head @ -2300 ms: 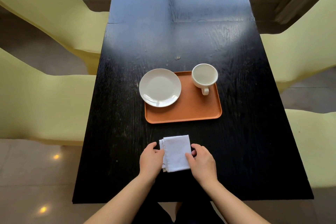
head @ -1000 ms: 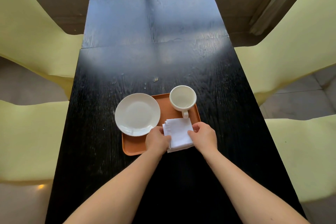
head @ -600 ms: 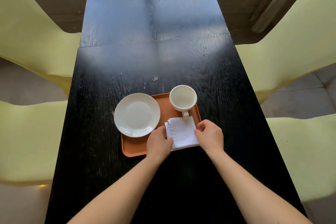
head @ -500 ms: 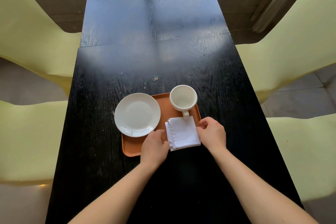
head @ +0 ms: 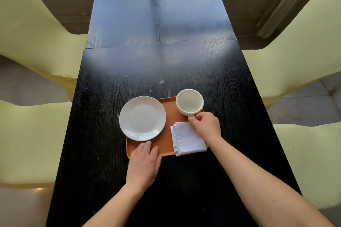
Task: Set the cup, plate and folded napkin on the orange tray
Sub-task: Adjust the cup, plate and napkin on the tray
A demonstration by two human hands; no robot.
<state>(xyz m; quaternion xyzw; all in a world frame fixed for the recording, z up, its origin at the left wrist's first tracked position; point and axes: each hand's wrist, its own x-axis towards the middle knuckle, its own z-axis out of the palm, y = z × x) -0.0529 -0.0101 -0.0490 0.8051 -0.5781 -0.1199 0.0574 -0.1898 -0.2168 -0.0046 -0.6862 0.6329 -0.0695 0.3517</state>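
Observation:
An orange tray (head: 167, 145) lies on the black table. A white plate (head: 142, 118) rests on its left part and overhangs the tray's left edge. A white cup (head: 189, 101) stands at the tray's far right corner. A folded white napkin (head: 186, 139) lies on the tray's near right part, its near edge past the rim. My right hand (head: 206, 125) pinches the cup's handle and covers the napkin's far right corner. My left hand (head: 144, 162) rests flat at the tray's near left edge, fingertips just short of the plate.
The long black table (head: 160, 57) runs away from me. Pale yellow chairs stand on both sides, two on the left (head: 33, 24) and two on the right (head: 302, 42). A small crumb (head: 161, 83) lies beyond the tray.
Both hands let go of the napkin, which now lies on the tray. My right hand went up to the cup's handle. My left hand slid left to the tray's near edge.

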